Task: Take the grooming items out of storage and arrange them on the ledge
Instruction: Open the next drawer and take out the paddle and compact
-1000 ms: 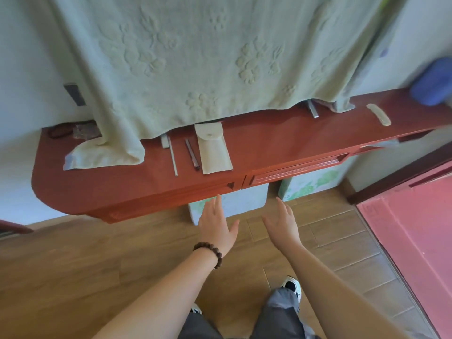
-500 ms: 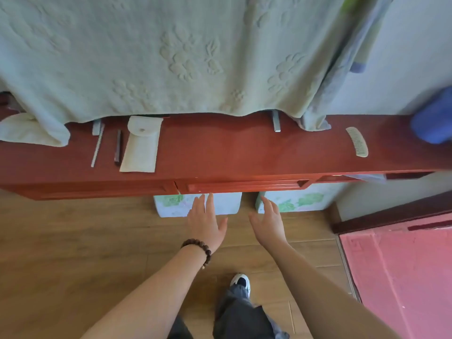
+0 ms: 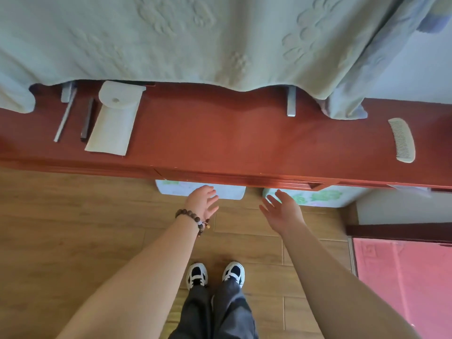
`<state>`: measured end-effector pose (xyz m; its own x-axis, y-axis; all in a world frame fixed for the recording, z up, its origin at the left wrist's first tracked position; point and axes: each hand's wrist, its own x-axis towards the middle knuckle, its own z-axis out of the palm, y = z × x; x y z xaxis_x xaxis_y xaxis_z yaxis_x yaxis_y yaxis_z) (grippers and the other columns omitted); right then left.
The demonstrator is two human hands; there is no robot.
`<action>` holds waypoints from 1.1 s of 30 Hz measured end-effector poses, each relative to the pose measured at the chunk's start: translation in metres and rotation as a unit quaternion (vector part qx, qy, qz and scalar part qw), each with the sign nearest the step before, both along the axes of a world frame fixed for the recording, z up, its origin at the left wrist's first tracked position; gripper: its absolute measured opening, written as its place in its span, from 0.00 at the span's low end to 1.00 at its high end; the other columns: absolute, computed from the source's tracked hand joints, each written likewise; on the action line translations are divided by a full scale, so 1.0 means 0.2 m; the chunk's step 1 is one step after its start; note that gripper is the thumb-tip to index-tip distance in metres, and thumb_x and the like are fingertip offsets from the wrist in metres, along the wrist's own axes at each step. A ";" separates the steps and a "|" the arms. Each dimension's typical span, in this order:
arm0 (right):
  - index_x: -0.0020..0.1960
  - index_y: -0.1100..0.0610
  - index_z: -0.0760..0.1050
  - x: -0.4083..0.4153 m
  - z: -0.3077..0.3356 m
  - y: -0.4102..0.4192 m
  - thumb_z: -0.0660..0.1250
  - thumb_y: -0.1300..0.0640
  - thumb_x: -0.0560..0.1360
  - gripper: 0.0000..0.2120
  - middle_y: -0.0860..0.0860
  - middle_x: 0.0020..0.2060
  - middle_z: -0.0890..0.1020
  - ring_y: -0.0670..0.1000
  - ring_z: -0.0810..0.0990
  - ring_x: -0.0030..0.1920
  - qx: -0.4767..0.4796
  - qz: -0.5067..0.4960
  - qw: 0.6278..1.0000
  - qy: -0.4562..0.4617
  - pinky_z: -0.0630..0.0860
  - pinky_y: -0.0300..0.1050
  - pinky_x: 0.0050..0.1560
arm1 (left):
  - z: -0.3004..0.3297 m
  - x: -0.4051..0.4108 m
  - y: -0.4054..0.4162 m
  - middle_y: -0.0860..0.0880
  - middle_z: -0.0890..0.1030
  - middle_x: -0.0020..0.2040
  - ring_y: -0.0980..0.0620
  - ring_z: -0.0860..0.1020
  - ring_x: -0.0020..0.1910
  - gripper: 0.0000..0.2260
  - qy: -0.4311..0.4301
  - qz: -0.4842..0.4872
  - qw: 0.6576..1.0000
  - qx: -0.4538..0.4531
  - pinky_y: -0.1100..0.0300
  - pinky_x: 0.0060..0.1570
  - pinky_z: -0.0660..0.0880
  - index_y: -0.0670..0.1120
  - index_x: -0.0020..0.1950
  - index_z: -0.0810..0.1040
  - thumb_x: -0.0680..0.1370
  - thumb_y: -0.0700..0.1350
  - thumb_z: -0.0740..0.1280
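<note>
A red wooden ledge (image 3: 232, 138) runs across the view with drawers along its front edge (image 3: 234, 178). On its left lie a pale pouch (image 3: 113, 121) with a snap flap, a dark thin tool (image 3: 87, 119) and a silver thin tool (image 3: 64, 116). A pale comb (image 3: 403, 140) lies at the right. My left hand (image 3: 203, 199), with a bead bracelet at the wrist, and my right hand (image 3: 281, 206) are both open and empty, held just below the drawer fronts, apart from them.
A light green towel (image 3: 195, 37) hangs over the back of the ledge, hiding its rear. Two metal brackets (image 3: 291, 101) poke out beneath it. Floral-print boxes (image 3: 318, 196) stand on the wooden floor under the ledge. A pink mat (image 3: 403, 277) lies at the right.
The view has shifted right and closer to the ledge. Both hands have spread further apart and turned, staying open below the drawers.
</note>
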<state>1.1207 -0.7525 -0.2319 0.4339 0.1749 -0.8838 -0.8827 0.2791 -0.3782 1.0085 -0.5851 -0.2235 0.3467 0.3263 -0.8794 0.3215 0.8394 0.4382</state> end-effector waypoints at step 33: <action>0.49 0.59 0.72 -0.21 -0.18 -0.17 0.51 0.64 0.74 0.11 0.57 0.56 0.77 0.58 0.77 0.60 0.027 -0.075 0.997 0.012 0.70 0.58 0.66 | -0.12 -0.26 -0.22 0.45 0.75 0.54 0.47 0.75 0.57 0.03 -0.047 0.227 0.965 -0.120 0.46 0.56 0.73 0.44 0.48 0.71 0.76 0.39 0.60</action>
<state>1.0797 -0.7874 -0.2679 0.4371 0.1573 -0.8856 -0.8381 0.4285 -0.3375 0.9561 -0.6296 -0.2477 0.2977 0.2542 -0.9202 -0.1356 0.9654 0.2228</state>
